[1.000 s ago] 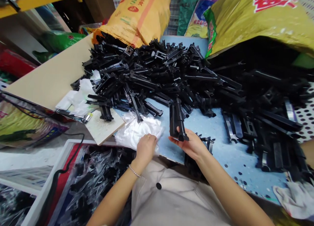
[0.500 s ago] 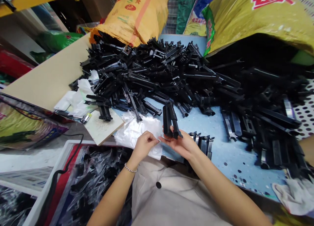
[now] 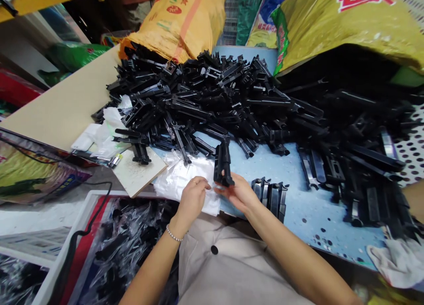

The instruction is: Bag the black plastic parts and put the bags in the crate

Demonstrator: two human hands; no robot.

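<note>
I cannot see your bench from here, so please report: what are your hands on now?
Right hand: holding black plastic part. Left hand: on white plastic sheet. Ahead: heap of black parts.

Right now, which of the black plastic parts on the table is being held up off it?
The black part upright in the right hand; the others nearby lie heaped or flat on the blue tabletop.

Head-worn view, forward and down, close over the held black plastic part [image 3: 222, 165]
</note>
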